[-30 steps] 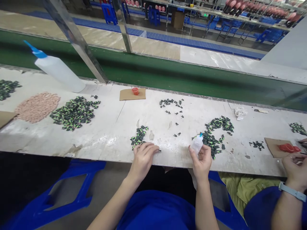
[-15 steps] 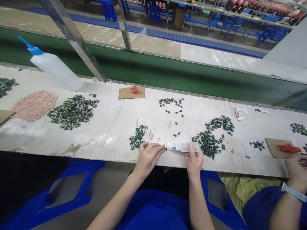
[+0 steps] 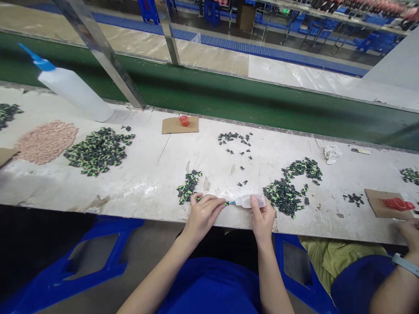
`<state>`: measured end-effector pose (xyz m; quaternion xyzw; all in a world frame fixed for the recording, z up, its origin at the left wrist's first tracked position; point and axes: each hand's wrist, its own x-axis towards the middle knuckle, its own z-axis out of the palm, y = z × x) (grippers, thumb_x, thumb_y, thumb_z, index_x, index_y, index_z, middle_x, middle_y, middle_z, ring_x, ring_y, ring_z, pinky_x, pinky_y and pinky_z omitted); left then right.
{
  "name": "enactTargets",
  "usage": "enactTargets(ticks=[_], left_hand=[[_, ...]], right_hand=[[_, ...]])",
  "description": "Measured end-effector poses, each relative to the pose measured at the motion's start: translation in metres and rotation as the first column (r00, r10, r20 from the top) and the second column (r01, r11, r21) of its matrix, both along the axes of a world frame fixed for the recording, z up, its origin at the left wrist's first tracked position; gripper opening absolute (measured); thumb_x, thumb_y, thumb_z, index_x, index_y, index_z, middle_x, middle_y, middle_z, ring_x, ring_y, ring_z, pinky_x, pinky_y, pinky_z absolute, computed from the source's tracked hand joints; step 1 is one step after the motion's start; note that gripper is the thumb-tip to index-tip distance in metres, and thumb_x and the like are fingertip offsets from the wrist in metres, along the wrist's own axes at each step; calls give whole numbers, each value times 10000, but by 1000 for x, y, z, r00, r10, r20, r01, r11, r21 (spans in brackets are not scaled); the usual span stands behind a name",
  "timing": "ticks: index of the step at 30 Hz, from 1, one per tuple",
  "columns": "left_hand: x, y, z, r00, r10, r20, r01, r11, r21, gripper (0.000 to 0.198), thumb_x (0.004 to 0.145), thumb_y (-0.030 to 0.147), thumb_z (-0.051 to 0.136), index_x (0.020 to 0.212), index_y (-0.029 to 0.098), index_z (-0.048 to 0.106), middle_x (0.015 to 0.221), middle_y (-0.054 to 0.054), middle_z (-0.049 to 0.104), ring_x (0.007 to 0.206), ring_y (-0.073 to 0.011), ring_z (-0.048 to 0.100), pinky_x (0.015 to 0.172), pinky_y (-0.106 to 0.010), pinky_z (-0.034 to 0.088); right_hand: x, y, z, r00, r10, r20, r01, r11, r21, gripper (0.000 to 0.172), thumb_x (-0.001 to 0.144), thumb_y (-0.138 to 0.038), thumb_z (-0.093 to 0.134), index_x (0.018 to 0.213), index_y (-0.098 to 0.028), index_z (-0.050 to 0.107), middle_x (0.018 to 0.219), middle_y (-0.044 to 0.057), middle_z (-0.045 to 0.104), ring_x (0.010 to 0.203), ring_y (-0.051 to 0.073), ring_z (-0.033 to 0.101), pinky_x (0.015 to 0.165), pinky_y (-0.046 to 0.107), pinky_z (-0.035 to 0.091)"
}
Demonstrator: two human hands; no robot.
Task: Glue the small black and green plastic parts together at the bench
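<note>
Over the worktop (image 3: 212, 152), the left hand (image 3: 203, 213) is pinching a tiny dark piece (image 3: 227, 203), probably light, best held by one end, while a seemingly soft bottle (image 3: 244, 201) is pointing towards it, the right hand (image 3: 263, 218) clasping its body.

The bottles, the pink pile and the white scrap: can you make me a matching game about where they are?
1. small bottle
2. big bottle
3. pink pile
4. white scrap

A. between two dark piles
B. on the right part of the table
C. in the right hand
D. near a metal post

Pairs: 1-C, 2-D, 3-A, 4-B
</note>
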<state>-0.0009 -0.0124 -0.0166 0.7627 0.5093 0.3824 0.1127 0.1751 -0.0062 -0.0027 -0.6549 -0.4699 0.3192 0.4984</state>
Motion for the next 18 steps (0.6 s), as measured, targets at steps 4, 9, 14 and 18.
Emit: enactTargets(ticks=[4, 9, 14, 18], left_hand=[[0, 0, 0, 1000, -1, -3, 1, 1000, -23, 130, 959, 235, 512, 943, 219, 640, 841, 6, 754, 768, -147, 677, 897, -393, 279], [0, 1, 2, 1000, -10, 8, 10, 1000, -22, 125, 954, 220, 519, 935, 217, 642, 830, 12, 746, 771, -145, 676, 894, -391, 275], [-1, 1, 3, 1000, -9, 8, 10, 999, -44, 119, 946, 211, 530, 927, 218, 647, 827, 17, 741, 768, -145, 674, 897, -390, 273], [-1, 2, 2, 1000, -9, 7, 9, 999, -52, 115, 939, 203, 539, 908, 218, 649, 834, 18, 743, 780, -153, 675, 904, -395, 274]], right_hand=[[-1, 0, 1, 1000, -4, 20, 4, 1000, -10, 368, 776, -518, 589, 629, -185, 540, 525, -31, 532, 514, 131, 480, 506, 237, 378], [-3, 1, 2, 1000, -19, 21, 19, 1000, -12, 372, 775, -527, 583, 639, -183, 543, 531, -30, 529, 519, 134, 478, 506, 240, 378], [-3, 1, 2, 998, -57, 25, 57, 998, -15, 394, 774, -548, 582, 632, -184, 534, 536, -30, 522, 523, 136, 472, 513, 248, 374], [-2, 0, -1, 998, -58, 0, 58, 998, -28, 396, 760, -558, 595, 642, -182, 549, 543, -27, 535, 521, 140, 476, 517, 253, 380]])
